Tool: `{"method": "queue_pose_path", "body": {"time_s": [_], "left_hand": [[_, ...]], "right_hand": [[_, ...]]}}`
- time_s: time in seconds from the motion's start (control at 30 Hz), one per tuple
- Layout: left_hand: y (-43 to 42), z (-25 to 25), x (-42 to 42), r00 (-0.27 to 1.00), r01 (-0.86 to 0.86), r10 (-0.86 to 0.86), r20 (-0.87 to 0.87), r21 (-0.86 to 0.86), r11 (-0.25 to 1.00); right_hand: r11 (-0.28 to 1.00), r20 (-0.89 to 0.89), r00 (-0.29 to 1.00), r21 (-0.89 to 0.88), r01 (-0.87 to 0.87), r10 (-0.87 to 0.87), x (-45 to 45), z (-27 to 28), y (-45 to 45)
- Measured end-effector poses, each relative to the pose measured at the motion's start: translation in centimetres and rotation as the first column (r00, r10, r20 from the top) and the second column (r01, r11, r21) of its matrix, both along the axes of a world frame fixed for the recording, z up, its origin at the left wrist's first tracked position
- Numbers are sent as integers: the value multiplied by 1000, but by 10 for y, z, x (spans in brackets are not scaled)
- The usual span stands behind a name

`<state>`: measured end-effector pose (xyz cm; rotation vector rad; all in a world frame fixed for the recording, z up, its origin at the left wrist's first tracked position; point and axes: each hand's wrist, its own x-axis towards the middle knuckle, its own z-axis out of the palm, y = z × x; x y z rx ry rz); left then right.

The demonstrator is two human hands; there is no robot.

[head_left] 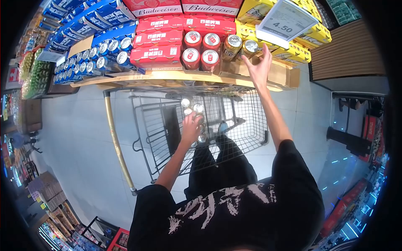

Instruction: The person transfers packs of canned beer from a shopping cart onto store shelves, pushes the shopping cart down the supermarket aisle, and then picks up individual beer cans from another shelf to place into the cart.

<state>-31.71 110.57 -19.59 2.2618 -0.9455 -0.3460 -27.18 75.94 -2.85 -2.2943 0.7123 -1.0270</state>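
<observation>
My right hand [260,69] reaches over the shelf edge with thumb and fingers spread, holding nothing. Just beyond its thumb stands a gold beer can [250,47], with another gold can [233,43] to its left. Down in the shopping cart [251,119], my left hand [191,126] has its fingers curled over a can [188,111] in a group of upright cans. Another silver-topped can [198,108] stands by its fingertips, and a further can [185,102] is just beyond. My hand and forearm hide part of this group.
Several red cans [191,57] stand beside red beer packs [155,54]. Blue cans [100,62] fill the shelf's left, yellow packs [293,54] its right. A price sign [287,23] reading 4.50 overhangs the shelf near my right hand. The cart's gold handle bar [117,142] lies left.
</observation>
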Motion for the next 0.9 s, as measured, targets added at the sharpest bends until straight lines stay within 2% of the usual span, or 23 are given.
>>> {"method": "queue_pose_path", "body": {"time_s": [0.07, 0.1, 0.2, 0.3, 0.33, 0.37, 0.4, 0.5, 0.57, 0.6, 0.63, 0.67, 0.7, 0.73, 0.9], "left_hand": [[-39, 43, 15, 994, 75, -60, 96, -161, 984], [-61, 74, 24, 989, 99, -72, 127, -220, 970], [-120, 151, 51, 973, 107, -29, 231, -333, 937], [-173, 194, 82, 951, 81, 54, 304, -416, 906], [-197, 197, 97, 953, 72, 49, 298, -381, 922], [-217, 194, 113, 958, 51, 52, 282, -346, 937], [-231, 191, 120, 974, 3, 65, 219, -299, 954], [-256, 187, 131, 941, -65, 108, 320, -143, 988], [-265, 174, 143, 937, -43, 52, 346, -35, 998], [-265, 171, 146, 932, -17, 22, 362, -18, 1000], [-264, 171, 150, 926, 10, -8, 378, -3, 1000], [-262, 172, 152, 928, 49, -33, 370, -34, 998], [-260, 173, 155, 931, 84, -57, 360, -62, 994], [-260, 175, 157, 929, 86, -82, 361, 5, 996], [-261, 175, 160, 949, 132, -158, 273, 113, 985]], "right_hand": [[993, -127, 991, 112, -33, 47, 13, -12, -19], [988, -157, 987, 147, 44, -20, 18, -25, -21], [965, -224, 972, 234, 117, -64, 20, -10, -15], [926, -182, 983, 375, 50, 20, 9, -21, -11], [961, -138, 983, 265, -79, 119, -2, -37, -14], [945, -132, 978, 307, -114, 161, -6, -31, -12], [943, -117, 978, 306, -127, 170, -9, -28, -14], [926, -58, 993, 371, -74, 103, -27, 2, -13], [937, 59, 995, 335, -98, 83, -53, 34, -1], [927, 227, 970, 337, -164, 89, -68, 38, 2], [900, 252, 966, 406, -157, 54, -90, 62, 15], [844, 331, 943, 497, -204, 33, -111, 63, 18], [817, 407, 913, 519, -252, 24, -133, 76, 28], [834, 375, 927, 507, -220, 16, -156, 79, 33], [805, 366, 928, 531, -264, 63, -232, 75, 50]]}}
